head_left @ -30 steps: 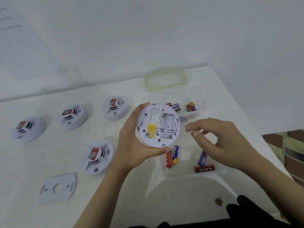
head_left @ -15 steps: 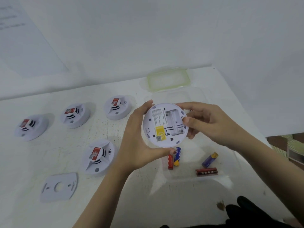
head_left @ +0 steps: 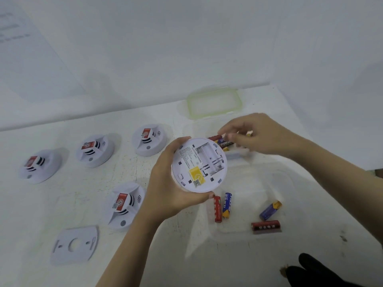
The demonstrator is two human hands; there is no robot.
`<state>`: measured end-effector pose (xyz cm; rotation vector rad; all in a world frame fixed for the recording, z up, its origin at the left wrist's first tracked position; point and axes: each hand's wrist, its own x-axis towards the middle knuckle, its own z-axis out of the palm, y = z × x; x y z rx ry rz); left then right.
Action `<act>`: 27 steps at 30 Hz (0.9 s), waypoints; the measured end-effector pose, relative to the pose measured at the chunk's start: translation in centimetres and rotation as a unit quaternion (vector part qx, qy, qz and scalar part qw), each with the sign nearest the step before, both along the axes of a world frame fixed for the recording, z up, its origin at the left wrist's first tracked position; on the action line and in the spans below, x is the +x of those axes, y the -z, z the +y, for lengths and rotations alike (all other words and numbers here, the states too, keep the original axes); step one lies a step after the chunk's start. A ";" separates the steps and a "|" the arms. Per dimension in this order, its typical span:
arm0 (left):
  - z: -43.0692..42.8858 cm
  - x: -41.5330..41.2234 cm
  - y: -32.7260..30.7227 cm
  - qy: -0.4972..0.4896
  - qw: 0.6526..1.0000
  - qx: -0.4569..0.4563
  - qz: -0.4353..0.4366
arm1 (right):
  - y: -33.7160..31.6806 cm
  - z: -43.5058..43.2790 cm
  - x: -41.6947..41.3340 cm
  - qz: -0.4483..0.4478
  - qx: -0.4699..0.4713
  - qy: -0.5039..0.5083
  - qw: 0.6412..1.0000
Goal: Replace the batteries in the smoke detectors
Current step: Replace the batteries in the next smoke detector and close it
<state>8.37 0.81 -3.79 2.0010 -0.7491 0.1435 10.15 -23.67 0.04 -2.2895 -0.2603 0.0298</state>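
Observation:
My left hand (head_left: 165,189) holds a round white smoke detector (head_left: 200,165) back side up; its battery bay is open and empty, with a yellow sticker beside it. My right hand (head_left: 261,135) reaches past the detector into the far compartment of a clear plastic container (head_left: 290,183). There its thumb and fingers pinch a dark Eveready battery (head_left: 224,143) that lies next to a red battery (head_left: 213,138). In the near compartment lie several loose batteries, among them a red one (head_left: 217,209), a blue-yellow one (head_left: 227,206) and a purple one (head_left: 270,210).
Several more white detectors sit face up on the white table, the nearest (head_left: 124,206) just left of my left forearm. A white mounting plate (head_left: 74,245) lies front left. The green-rimmed lid (head_left: 238,100) rests behind the container. A dark object (head_left: 323,272) is at bottom right.
My right hand left the detector's edge and moved back and up into the far compartment, onto the batteries. My left hand tilted the detector slightly and kept hold of it.

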 end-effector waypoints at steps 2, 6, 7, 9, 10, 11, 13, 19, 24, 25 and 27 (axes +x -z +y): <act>0.2 0.3 0.1 -0.019 1.000 0.009 -0.005 | -0.2 -0.3 1.5 -0.021 -0.132 0.002 0.991; 0.2 0.8 0.2 -0.043 0.999 0.001 0.001 | -0.3 0.3 3.0 0.012 -0.312 -0.047 0.949; 0.1 0.9 0.1 -0.046 0.999 -0.003 0.001 | -0.2 0.5 3.3 0.012 -0.339 -0.057 0.939; 0.1 1.1 0.0 -0.051 0.999 -0.008 -0.005 | 0.2 0.8 3.7 -0.004 -0.382 -0.067 0.922; 0.1 1.2 0.0 -0.054 0.998 -0.008 -0.010 | 0.4 0.8 3.8 -0.010 -0.400 -0.071 0.914; 0.1 1.2 0.0 -0.057 0.998 -0.007 -0.014 | 0.6 0.8 4.0 -0.014 -0.416 -0.074 0.906; 0.0 1.3 -0.1 -0.061 0.998 -0.010 -0.016 | 0.9 0.8 4.2 -0.011 -0.437 -0.080 0.896; -0.2 1.5 -0.1 -0.067 0.998 -0.007 -0.017 | 1.2 0.4 4.4 0.000 -0.397 -0.073 0.915; 0.0 1.6 0.3 -0.079 0.997 0.012 -0.024 | 0.0 0.2 2.0 0.021 -0.062 -0.009 0.998; 0.1 1.6 0.4 -0.081 0.996 0.021 -0.029 | -0.3 0.3 1.4 0.015 0.009 -0.001 1.000; 0.1 1.6 0.6 -0.083 0.996 0.027 -0.034 | -1.0 0.7 0.2 -0.002 0.127 0.004 0.992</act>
